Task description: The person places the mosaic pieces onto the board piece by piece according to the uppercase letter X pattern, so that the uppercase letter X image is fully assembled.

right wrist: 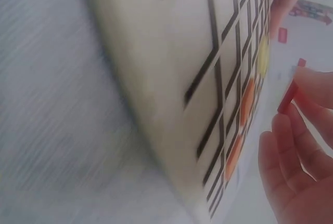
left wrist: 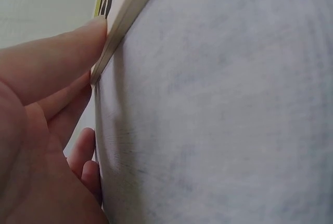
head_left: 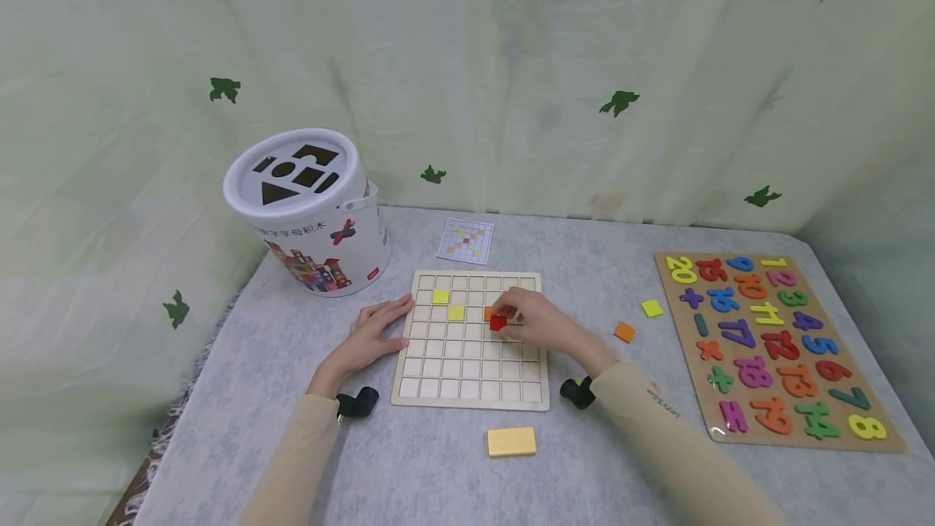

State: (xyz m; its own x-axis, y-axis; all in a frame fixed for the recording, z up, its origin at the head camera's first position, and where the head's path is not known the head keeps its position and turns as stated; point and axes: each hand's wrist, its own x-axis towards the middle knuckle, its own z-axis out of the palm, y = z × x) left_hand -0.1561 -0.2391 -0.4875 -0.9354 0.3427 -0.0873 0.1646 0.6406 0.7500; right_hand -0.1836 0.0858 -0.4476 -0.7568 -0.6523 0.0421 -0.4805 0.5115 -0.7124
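Observation:
A wooden grid board [head_left: 471, 372] lies on the grey table. Two yellow tiles [head_left: 441, 296] and an orange tile [head_left: 488, 312] sit in its cells. My right hand [head_left: 532, 320] hovers over the board's upper right part and pinches a red tile [head_left: 498, 322] just above the cells; in the right wrist view the red tile [right wrist: 287, 98] stands on edge between my fingertips [right wrist: 312, 81] over the grid board [right wrist: 171, 78]. My left hand [head_left: 372, 335] lies flat on the table with its fingers [left wrist: 57, 42] pressed against the left edge of the board [left wrist: 122, 21].
A white shape-sorter bucket [head_left: 310, 209] stands at back left. A pattern card [head_left: 465, 240] lies behind the board. Loose orange tile [head_left: 624, 332] and yellow tile [head_left: 652, 308] lie to the right, a yellow block [head_left: 511, 441] in front. A number puzzle board [head_left: 774, 347] fills the right side.

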